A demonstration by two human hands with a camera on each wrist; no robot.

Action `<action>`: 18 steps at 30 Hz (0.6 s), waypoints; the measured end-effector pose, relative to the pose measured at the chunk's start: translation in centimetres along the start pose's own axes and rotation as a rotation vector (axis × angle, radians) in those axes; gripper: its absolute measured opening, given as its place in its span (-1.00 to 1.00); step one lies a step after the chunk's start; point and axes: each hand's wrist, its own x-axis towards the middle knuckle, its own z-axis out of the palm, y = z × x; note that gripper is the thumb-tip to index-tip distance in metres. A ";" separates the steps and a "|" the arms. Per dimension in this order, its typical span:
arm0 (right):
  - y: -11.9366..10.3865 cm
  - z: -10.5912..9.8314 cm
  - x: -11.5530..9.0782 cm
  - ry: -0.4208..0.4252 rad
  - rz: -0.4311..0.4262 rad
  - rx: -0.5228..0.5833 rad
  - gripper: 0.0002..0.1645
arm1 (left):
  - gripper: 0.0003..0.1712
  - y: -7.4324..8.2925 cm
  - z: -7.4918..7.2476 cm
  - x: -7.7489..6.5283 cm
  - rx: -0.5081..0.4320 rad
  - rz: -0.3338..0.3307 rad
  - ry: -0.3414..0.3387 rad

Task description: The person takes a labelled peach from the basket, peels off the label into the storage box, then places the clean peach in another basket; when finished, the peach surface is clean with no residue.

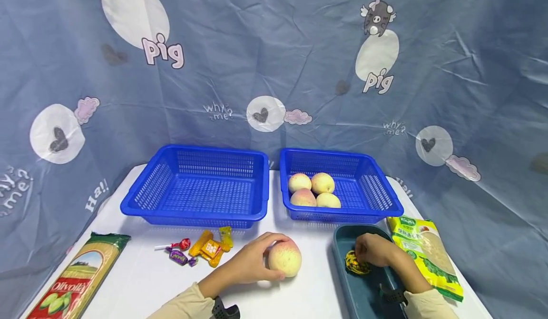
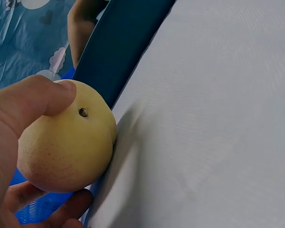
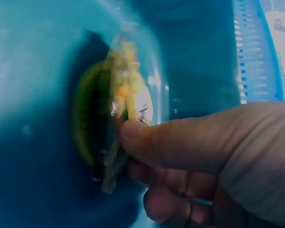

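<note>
My left hand (image 1: 256, 258) grips a peach (image 1: 285, 259), thumb on one side and fingers beneath, near the white tabletop. In the left wrist view the peach (image 2: 69, 137) shows its stem hollow beside the thumb. Inside a dark teal tray (image 1: 341, 262), my right hand (image 1: 377, 251) pinches a small shiny yellow-and-black wrapped packet (image 1: 357, 264). The right wrist view shows that packet (image 3: 126, 95) blurred between thumb and fingertips; its exact kind is unclear. Several peaches (image 1: 327, 200) lie at the left of the right blue basket (image 1: 364, 212).
Another blue basket (image 1: 201, 216) stands at the back left. Orange and yellow wrapped candies (image 1: 210, 249), a purple candy (image 1: 178, 257) and a red lollipop (image 1: 184, 244) lie before it. A pasta bag (image 1: 79, 278) is far left; a yellow Knorr bag (image 1: 428, 254) lies right of the tray.
</note>
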 end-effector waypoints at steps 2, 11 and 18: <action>-0.1 0.1 0.0 0.013 0.016 -0.017 -0.82 | -0.11 0.0 0.0 0.0 0.006 0.002 0.004; 1.3 -4.4 -1.7 0.449 -0.055 0.163 -0.81 | -0.09 2.5 -0.6 1.7 -0.019 0.072 0.073; 6.0 -6.8 -2.3 0.521 0.191 0.137 -0.26 | -0.06 9.2 -2.7 10.0 0.009 0.282 0.110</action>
